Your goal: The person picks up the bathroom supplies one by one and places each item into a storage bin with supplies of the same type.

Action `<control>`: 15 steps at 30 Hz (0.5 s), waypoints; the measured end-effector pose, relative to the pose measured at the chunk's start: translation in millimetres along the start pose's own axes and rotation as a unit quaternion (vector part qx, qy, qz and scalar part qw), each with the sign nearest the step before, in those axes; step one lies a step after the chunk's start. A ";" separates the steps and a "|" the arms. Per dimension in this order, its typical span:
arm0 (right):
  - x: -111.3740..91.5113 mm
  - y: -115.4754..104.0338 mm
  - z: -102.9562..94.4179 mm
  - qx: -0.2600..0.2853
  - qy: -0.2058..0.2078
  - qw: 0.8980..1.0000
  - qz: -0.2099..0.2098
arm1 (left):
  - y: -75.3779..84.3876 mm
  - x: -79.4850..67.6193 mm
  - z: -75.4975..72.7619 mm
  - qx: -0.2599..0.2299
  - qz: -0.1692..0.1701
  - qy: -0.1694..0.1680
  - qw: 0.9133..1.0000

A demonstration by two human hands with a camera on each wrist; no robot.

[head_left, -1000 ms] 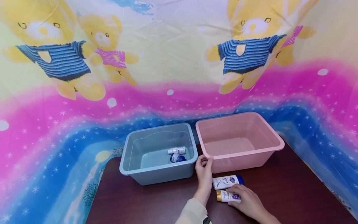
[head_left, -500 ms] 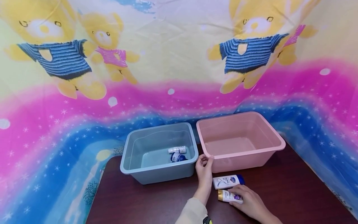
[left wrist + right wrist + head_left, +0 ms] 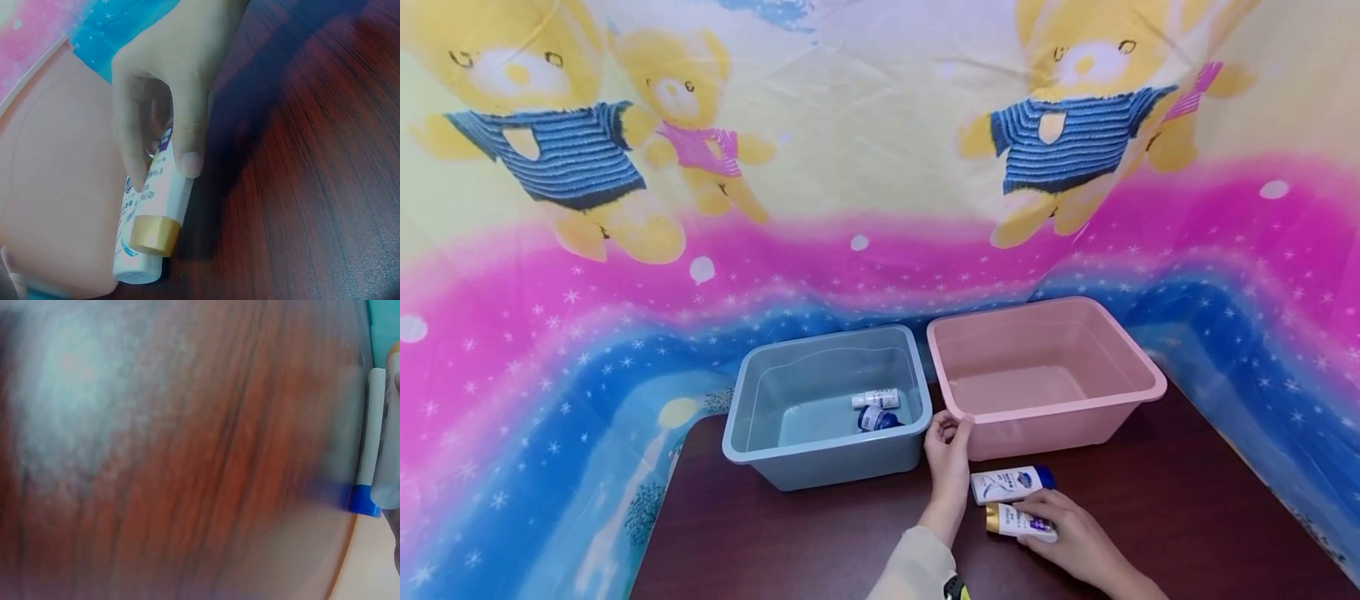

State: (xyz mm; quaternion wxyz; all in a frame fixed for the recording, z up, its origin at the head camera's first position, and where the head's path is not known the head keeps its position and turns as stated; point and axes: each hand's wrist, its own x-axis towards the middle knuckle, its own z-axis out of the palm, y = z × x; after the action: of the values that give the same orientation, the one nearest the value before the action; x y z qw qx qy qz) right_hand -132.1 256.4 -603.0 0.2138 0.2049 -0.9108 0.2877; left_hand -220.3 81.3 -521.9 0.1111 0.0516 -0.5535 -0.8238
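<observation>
In the head view my right hand (image 3: pixel 1071 533) grips a white bottle with a gold cap (image 3: pixel 1011 520) between thumb and fingers. The left wrist view shows this gold-capped bottle (image 3: pixel 164 194) close over a white bottle, its cap end overlapping that one. In the head view the second white bottle, with a blue cap (image 3: pixel 1009 484), lies on the table just beyond the held one. My left hand (image 3: pixel 949 467) pinches the near left corner of the pink basin (image 3: pixel 1045 433) at its rim, thumb uppermost and fingers curled.
Left of the pink basin stands a blue-grey basin (image 3: pixel 842 468). Inside it lie a small white tube (image 3: pixel 876 399) and a dark blue bottle (image 3: pixel 877 418). Both basins rest on a dark brown table (image 3: pixel 790 542), backed by a printed bear curtain (image 3: pixel 850 150).
My right hand and the gold-capped bottle have shifted slightly to the right and up in the head view. The left hand stays at the pink basin's corner.
</observation>
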 end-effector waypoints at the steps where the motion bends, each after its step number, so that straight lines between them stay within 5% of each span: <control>1: 0.2 0.2 -1.0 0.006 0.001 1.000 -0.001 | 0.1 0.1 0.0 0.000 -0.001 -0.001 1.000; 15: 3.4 -0.7 -13.3 0.021 0.028 0.999 -0.029 | 4.5 -1.7 -1.4 0.018 -0.022 -0.001 1.000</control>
State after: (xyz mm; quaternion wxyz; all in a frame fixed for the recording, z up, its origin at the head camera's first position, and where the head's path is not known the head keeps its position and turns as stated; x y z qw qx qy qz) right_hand -131.0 263.2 -591.2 0.2425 0.2273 -0.8921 0.3060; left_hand -217.8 78.8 -518.4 0.0911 0.0650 -0.5674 -0.8158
